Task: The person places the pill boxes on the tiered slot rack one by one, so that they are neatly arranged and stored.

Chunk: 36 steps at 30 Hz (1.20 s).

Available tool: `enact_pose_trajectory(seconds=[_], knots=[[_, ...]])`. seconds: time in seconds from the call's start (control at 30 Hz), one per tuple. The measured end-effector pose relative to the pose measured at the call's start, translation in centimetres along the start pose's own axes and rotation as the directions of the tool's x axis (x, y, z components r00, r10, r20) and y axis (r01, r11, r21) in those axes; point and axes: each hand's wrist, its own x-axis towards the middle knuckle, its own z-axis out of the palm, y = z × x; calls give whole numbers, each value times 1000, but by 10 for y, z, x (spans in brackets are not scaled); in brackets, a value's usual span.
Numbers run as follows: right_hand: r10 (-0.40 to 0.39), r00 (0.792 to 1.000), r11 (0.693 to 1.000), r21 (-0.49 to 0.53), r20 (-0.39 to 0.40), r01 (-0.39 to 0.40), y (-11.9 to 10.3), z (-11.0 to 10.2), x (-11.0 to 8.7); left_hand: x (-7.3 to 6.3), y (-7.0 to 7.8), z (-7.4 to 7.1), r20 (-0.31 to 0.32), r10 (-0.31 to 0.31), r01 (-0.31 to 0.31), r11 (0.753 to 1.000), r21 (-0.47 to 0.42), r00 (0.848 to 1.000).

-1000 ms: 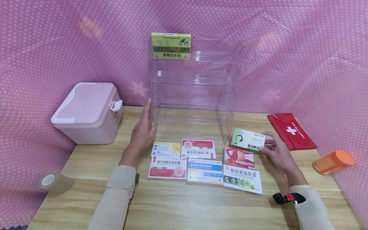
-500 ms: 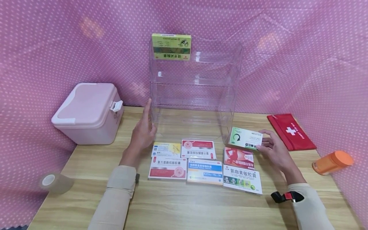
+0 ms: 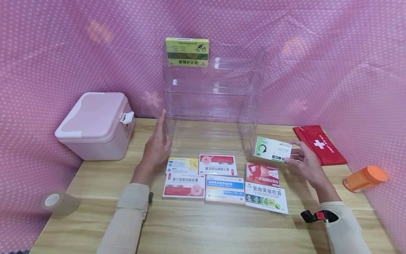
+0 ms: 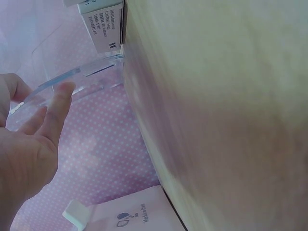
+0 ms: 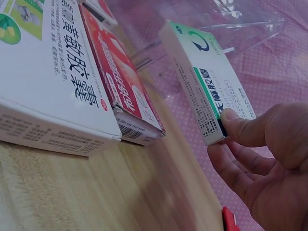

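Note:
My right hand (image 3: pixel 301 162) pinches one end of a white-and-green medicine box (image 3: pixel 272 149), thumb on its printed face and fingers beneath. In the right wrist view that box (image 5: pixel 204 82) is tilted, off the table. My left hand (image 3: pixel 155 146) touches the left side of a clear acrylic display rack (image 3: pixel 209 116); its fingers look mostly straight against the panel in the left wrist view. A yellow-green medicine box (image 3: pixel 188 52) sits on the rack's top tier at left. Below the rack lie several medicine boxes, including a red one (image 3: pixel 262 174) and a white one (image 3: pixel 266 197).
A pink lidded medicine case (image 3: pixel 95 123) stands at left, with a roll of clear tape (image 3: pixel 60 203) in front of it. At right lie a red first aid pouch (image 3: pixel 320 144) and an orange bottle (image 3: pixel 364 179). Pink dotted cloth (image 3: pixel 317 70) hangs around the wooden table (image 3: pixel 206 229).
The white-and-green medicine box in my right hand has moved slightly left and up, toward the rack's right side. My left hand has stayed at the rack's left side.

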Motion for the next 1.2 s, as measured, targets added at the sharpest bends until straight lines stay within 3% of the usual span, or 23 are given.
enact_pose_trajectory(seconds=[0.5,1.2], knots=[[-71,997,997,19,-6,71,-11,-2,5,0,0,1,-4,11,-11,1000,-2,1000],[-101,995,995,0,-20,101,-31,-6,17,0,-1,1,-12,26,-26,1000,4,1000]])
